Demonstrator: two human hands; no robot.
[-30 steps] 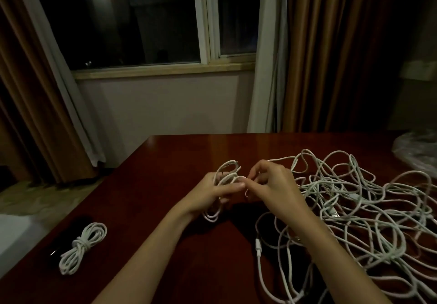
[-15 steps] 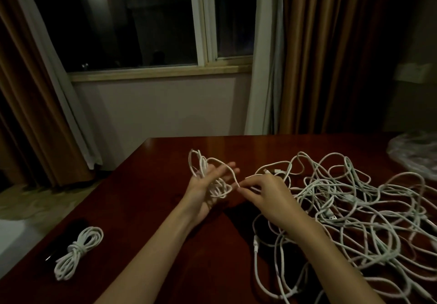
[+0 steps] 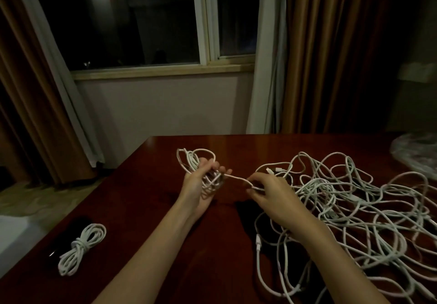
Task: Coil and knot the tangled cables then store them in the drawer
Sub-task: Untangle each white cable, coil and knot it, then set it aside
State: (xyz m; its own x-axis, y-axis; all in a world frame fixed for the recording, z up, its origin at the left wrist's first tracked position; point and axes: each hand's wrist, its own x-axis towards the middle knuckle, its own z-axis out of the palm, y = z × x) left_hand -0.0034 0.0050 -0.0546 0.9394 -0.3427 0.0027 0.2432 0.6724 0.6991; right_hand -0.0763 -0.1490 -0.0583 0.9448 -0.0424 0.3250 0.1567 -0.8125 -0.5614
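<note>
While held above the table: a white cable coil [image 3: 201, 168] is looped round the left hand [image 3: 198, 190]; its fingers curl about the loops
Free strand: runs taut from the coil to the right hand [image 3: 269, 197], pinched at the fingertips
Tangled cables [image 3: 350, 209]: sprawl over the table's right side, just behind and beneath the right wrist
Finished bundle [image 3: 81, 249]: knotted, lying well apart near the left edge
Table [image 3: 146, 209]: dark red wood
Beyond: window [image 3: 142, 19], curtains [image 3: 331, 55]; plastic bag [image 3: 416, 154] at far right

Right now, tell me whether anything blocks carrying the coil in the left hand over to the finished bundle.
Nothing visible does. Bare table lies between the left hand with its coil and the finished bundle.
</note>
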